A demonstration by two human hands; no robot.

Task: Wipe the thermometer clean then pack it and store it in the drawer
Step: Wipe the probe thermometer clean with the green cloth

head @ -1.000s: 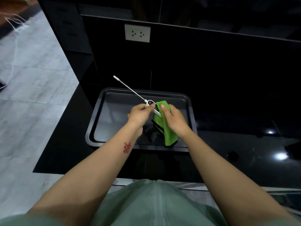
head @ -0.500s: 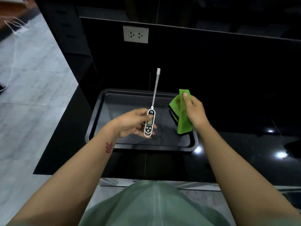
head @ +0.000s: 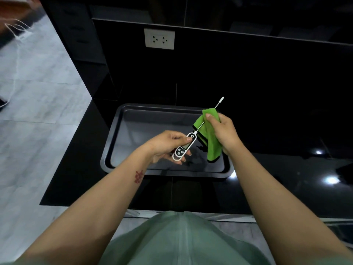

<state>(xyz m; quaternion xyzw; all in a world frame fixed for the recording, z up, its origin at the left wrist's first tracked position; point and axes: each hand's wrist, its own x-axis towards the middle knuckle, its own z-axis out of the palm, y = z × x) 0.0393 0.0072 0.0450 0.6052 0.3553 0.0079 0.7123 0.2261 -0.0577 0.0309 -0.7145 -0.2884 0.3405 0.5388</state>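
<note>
So the thermometer [head: 183, 147] is one of those slim white probe types: a narrow oval body with a dark face, a little screen, a couple of round buttons near the bottom end, and a thin metal probe sticking out toward about 1 o'clock, ending in a small white tip. It's up in the air over the dark tray [head: 112, 150], not resting on anything.

The left hand [head: 168, 145] has the body of it, fingers curled underneath and the thumb pressed down on the top near the screen, so a fairly closed pinch grip. There's a small red mark on that forearm.

The right hand [head: 222, 131] is at roughly 2 o'clock from the left one, bunched around a bright green cloth [head: 211, 140] with a dark edge stripe. The fingers are closed on the cloth and the cloth is wrapped over the middle of the probe, with the white tip poking out past it. The rest of the cloth hangs down over the tray's right side.

The tray sits on a glossy black counter [head: 286, 178], and there's a white wall socket [head: 159, 39] up at 12 o'clock.
</note>
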